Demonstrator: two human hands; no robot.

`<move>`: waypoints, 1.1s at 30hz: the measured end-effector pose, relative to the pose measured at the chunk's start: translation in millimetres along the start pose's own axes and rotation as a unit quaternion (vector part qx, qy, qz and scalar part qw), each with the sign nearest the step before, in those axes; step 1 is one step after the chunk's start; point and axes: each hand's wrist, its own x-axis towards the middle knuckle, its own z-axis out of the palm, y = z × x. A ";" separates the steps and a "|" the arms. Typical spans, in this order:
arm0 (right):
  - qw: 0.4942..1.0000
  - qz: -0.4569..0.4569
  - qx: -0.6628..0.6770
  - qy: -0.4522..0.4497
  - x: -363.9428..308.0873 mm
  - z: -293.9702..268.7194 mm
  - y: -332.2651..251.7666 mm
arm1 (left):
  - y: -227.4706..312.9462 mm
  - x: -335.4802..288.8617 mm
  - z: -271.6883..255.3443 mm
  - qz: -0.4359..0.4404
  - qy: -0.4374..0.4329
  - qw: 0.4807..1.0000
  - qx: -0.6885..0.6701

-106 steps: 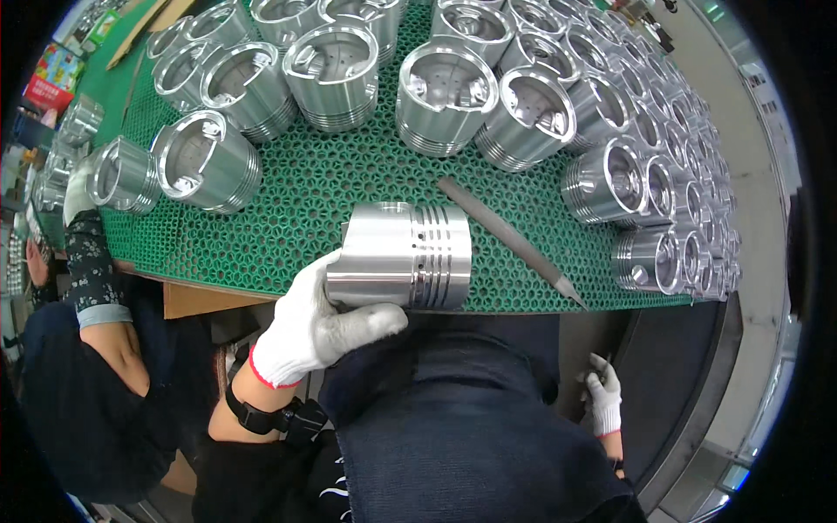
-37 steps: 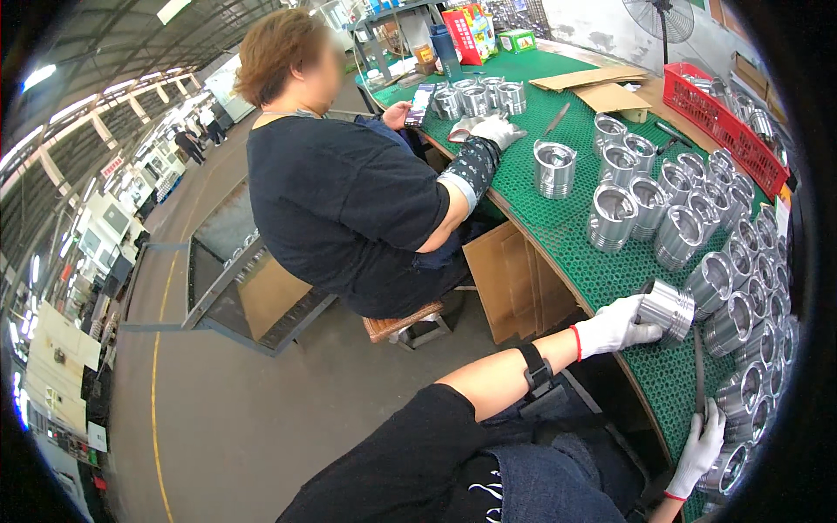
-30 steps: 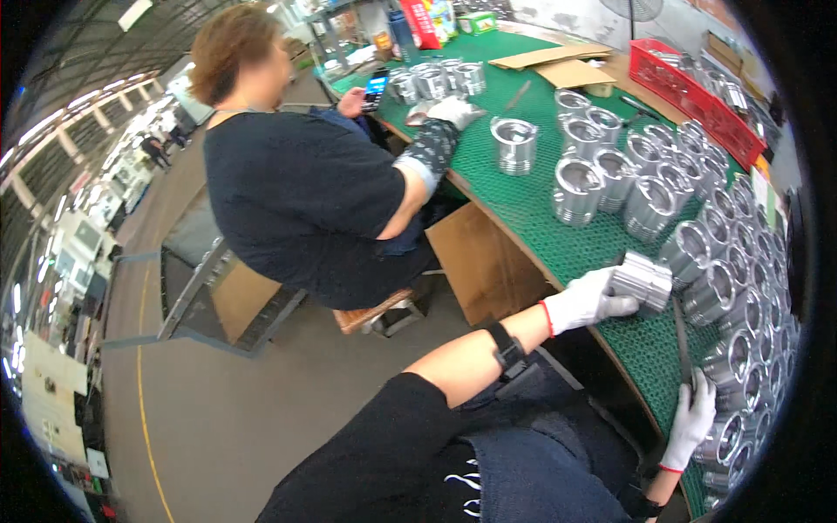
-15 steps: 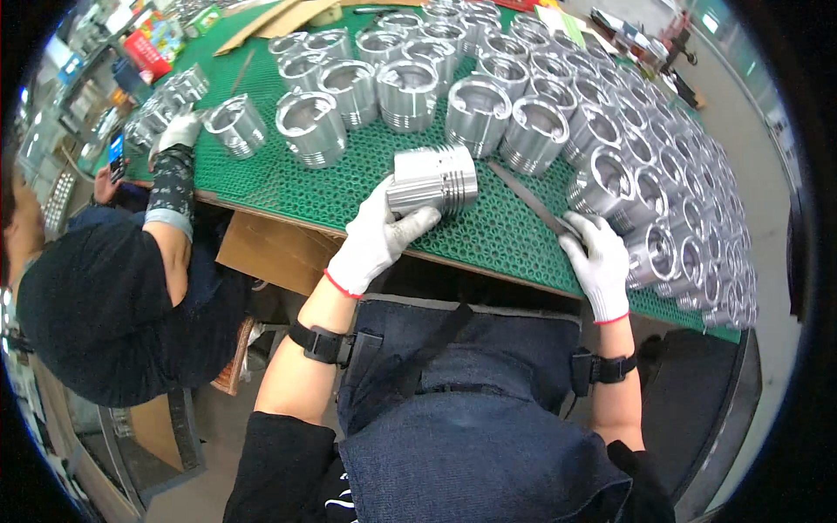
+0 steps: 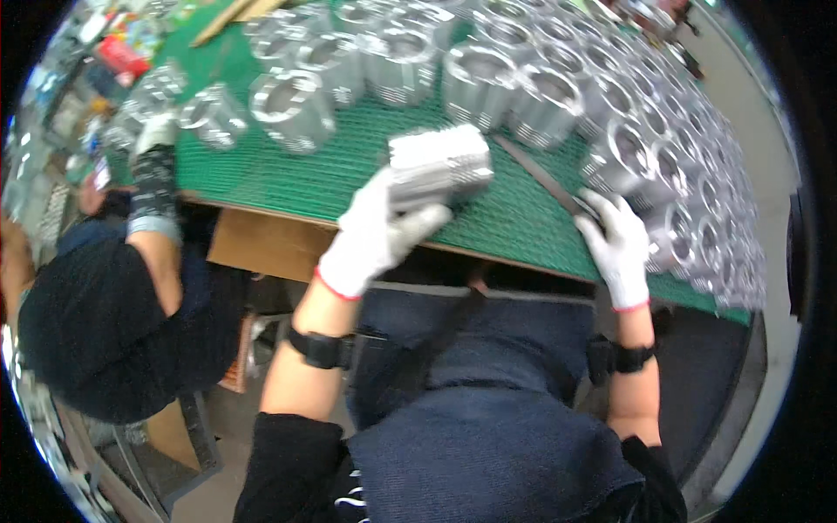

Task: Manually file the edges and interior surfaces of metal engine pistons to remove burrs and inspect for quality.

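A silvery metal piston (image 5: 440,161) lies on its side near the table's front edge, its ringed grooves toward the right. My left hand (image 5: 373,234), in a white glove with a red cuff, is closed around its left end, thumb along the near side. To the right, a long flat file (image 5: 536,174) rests slanted on the green mat, its far tip close to the upright pistons. My gloved right hand (image 5: 621,244) has its fingers closed over the file's near end, which is mostly hidden. Motion blur softens the picture.
Upright pistons (image 5: 479,83) stand in rows behind and densely along the right. Green perforated matting (image 5: 366,144) covers the table. At left a co-worker in a black cap (image 5: 96,322) reaches a gloved hand (image 5: 157,131) to more pistons. An open cardboard box (image 5: 270,247) sits below the edge.
The whole view has shifted and blurred, with the far pistons higher in the picture. My left hand still grips the piston, and my right hand stays on the file.
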 end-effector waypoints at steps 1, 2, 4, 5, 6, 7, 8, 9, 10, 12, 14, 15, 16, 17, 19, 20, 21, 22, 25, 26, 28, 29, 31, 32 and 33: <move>0.999 -0.017 -0.017 0.022 1.1 2.9 1.9 | 7.9 10.8 6.2 0.051 -0.037 0.997 -0.033; 0.999 -0.019 0.029 0.017 5.8 11.4 -13.5 | 7.5 3.6 -7.7 0.171 -0.029 0.981 0.084; 0.997 -0.046 0.057 0.034 0.0 11.3 -1.7 | -11.0 -2.2 4.2 0.080 0.008 0.990 -0.119; 0.997 -0.050 0.055 0.026 -5.2 8.7 13.8 | -8.8 -2.1 9.5 0.071 0.012 0.993 -0.095; 0.998 -0.046 0.037 0.017 -11.1 11.2 32.3 | -15.3 4.2 16.6 0.055 0.012 0.996 -0.070; 0.998 -0.053 0.038 0.023 -15.7 14.5 42.4 | -21.3 5.2 21.9 0.032 0.006 0.998 -0.055; 0.998 -0.049 0.038 0.019 -18.8 17.0 46.3 | -13.6 2.1 20.2 0.018 0.001 0.999 -0.026; 0.998 -0.043 0.034 0.015 -19.7 18.6 47.8 | -7.1 -0.2 20.1 0.005 -0.006 1.000 0.000; 0.999 -0.042 0.031 0.007 -17.3 18.5 41.9 | -13.4 -2.4 22.0 0.028 -0.001 1.000 -0.011; 0.999 -0.040 0.028 0.002 -14.2 20.6 36.0 | -13.5 -5.0 22.0 0.014 0.017 0.999 0.041; 0.999 -0.042 0.024 0.000 -18.7 21.8 40.6 | -22.9 -2.8 27.5 0.054 0.032 0.998 -0.001; 0.999 -0.041 0.018 -0.007 -18.5 21.3 42.0 | -24.6 -4.5 30.0 0.069 0.057 0.995 -0.037; 0.999 -0.040 0.020 -0.019 -17.4 22.2 43.3 | -29.0 -0.6 28.2 0.072 0.049 0.996 -0.020; 0.999 -0.038 0.021 -0.029 -11.0 23.9 45.4 | -35.3 3.3 27.2 0.071 0.041 0.997 -0.004; 0.997 -0.067 0.029 -0.010 -3.6 20.8 41.4 | -41.5 -1.1 33.3 0.145 0.181 0.952 0.199; 0.998 -0.060 0.014 -0.025 -10.0 22.3 53.6 | -32.8 -1.9 27.1 0.052 0.063 0.985 0.150; 0.998 -0.031 0.013 -0.047 -10.2 22.1 54.7 | -48.6 0.2 35.5 -0.002 0.044 0.998 -0.034; 0.998 -0.029 0.007 -0.055 -12.6 23.7 59.1 | -38.9 0.0 28.8 0.029 0.038 0.997 0.057; 0.993 0.022 0.015 -0.116 -14.9 13.6 53.5 | -21.1 -6.7 15.8 0.029 -0.019 0.985 0.168; 0.993 0.012 -0.008 -0.118 -17.4 10.5 56.1 | -25.2 -6.7 15.6 0.050 -0.011 0.986 0.159; 0.992 -0.001 -0.013 -0.129 -19.1 10.8 55.5 | -32.2 -12.2 14.9 0.108 0.011 0.982 0.157; 0.991 0.007 -0.020 -0.134 -15.4 3.2 47.3 | -36.2 -8.5 14.2 0.059 -0.033 0.988 0.137; 0.992 -0.075 -0.007 -0.099 8.9 -0.3 14.8 | -30.4 -4.8 16.0 0.121 0.031 0.978 0.169; 0.993 -0.075 -0.002 -0.096 13.0 -4.2 8.0 | -25.6 -3.5 13.7 0.115 0.027 0.979 0.166; 0.992 -0.071 -0.001 -0.101 14.3 -5.0 7.9 | -21.6 -1.9 10.2 0.095 0.009 0.984 0.151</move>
